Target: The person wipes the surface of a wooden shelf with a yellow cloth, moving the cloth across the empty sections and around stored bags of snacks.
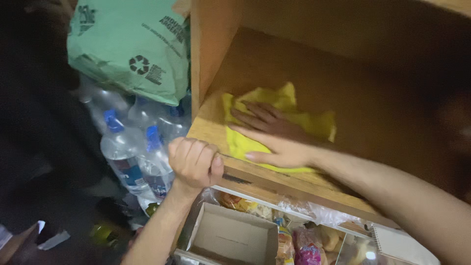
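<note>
My right hand (272,135) lies flat, fingers spread, pressing a yellow cloth (289,105) onto the floor of a wooden shelf compartment (274,64). The cloth is bunched at its far side and partly hidden under the palm. My left hand (195,162) is curled around the front left corner of the wooden shelf board (255,179), gripping its edge.
Several clear plastic bottles (122,152) with blue caps stand left of the shelf, under a green plastic bag (127,44). Below the board sit an open cardboard box (235,238), packaged food in plastic wrap (304,245) and a spiral notebook (397,245). The far left is dark.
</note>
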